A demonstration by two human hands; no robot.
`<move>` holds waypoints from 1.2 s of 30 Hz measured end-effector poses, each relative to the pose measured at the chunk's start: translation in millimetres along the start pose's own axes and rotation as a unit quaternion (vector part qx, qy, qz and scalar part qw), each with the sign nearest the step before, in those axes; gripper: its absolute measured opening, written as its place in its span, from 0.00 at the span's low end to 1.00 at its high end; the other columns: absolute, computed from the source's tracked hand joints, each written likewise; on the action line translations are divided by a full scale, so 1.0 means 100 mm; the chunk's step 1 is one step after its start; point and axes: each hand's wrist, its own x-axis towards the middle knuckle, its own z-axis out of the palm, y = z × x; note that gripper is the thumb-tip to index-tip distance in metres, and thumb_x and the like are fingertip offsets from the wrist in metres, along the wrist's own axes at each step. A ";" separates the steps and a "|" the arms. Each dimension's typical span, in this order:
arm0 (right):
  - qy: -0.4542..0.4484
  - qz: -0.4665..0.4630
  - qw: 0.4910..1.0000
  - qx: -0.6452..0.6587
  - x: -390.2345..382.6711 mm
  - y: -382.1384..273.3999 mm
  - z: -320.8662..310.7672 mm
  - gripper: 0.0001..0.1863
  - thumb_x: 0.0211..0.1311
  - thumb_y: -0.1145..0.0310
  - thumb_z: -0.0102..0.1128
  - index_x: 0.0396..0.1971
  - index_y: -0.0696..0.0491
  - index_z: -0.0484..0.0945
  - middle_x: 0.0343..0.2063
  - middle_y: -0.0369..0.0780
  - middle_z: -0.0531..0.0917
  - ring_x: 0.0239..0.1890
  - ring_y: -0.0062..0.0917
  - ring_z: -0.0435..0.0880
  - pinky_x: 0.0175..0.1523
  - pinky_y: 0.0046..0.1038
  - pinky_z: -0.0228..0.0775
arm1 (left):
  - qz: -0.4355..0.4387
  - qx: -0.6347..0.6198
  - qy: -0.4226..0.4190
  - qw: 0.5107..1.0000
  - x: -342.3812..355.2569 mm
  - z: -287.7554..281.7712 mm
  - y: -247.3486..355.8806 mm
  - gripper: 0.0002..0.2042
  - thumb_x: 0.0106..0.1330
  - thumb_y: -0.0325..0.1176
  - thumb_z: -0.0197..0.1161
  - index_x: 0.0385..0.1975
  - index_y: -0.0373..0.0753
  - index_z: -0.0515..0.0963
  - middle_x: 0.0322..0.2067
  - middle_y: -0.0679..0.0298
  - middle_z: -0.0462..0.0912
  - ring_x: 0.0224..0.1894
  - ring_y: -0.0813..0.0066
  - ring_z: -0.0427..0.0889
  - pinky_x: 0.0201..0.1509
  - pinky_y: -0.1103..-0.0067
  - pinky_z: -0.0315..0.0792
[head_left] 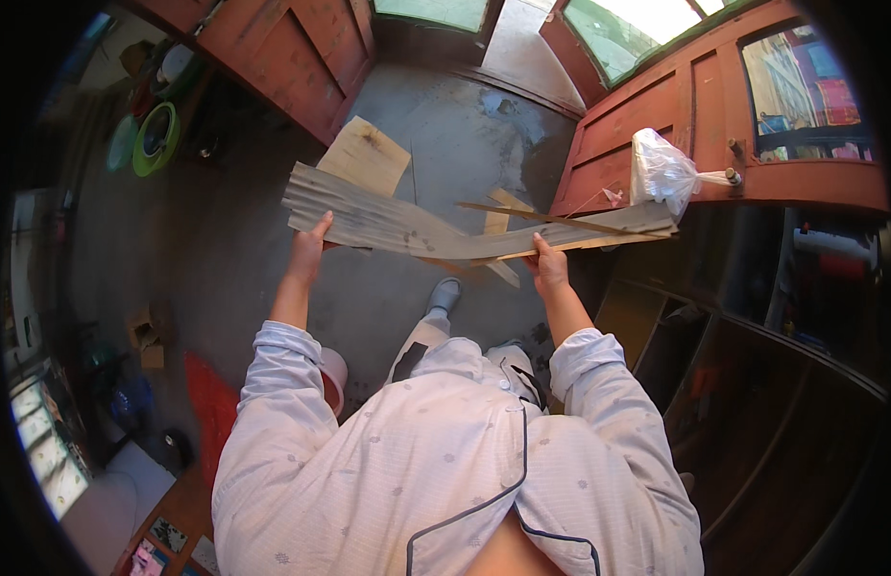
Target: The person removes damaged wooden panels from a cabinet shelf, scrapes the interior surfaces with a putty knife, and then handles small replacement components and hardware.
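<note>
Both hands have a hold on the same piece; the left hand (311, 252) is closed on the near edge of a long grey board (393, 224) toward its left end, and the right hand (549, 264) grips the near edge further right; thumbs sit up top, fingers are mostly hidden underneath, so I can't tell how far they wrap. The board is held out in front of the person, running left to right; it has ridges along it and dark spots round the middle; it looks bent, but I can't tell how much of that is the lens.

A thin brown strip (565, 220) crosses the board's right part; can't tell if the right hand has that too. A pale wood panel (367, 158) shows just beyond the left half; more pale pieces (496, 223) poke out past the middle.

Around all that: a grey shoe (445, 296) on the floor (436, 125); a pink bucket (338, 374) beside the left sleeve; red plastic (210, 408) further left; a whitish plastic bag (657, 173) against a red door (599, 144) on the far right; dark shelving (753, 328) to the right.
</note>
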 end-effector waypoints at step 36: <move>0.159 -0.074 0.953 -0.246 -1.52 0.19 -2.05 0.18 0.61 0.71 0.53 0.51 0.55 0.68 0.38 0.37 0.77 0.34 0.19 0.77 0.35 0.19 0.71 | -0.375 -0.006 0.093 0.922 0.23 -0.57 -2.04 0.25 0.61 0.41 0.56 0.56 0.37 0.63 0.48 0.54 0.71 0.43 0.64 0.75 0.44 0.71 0.71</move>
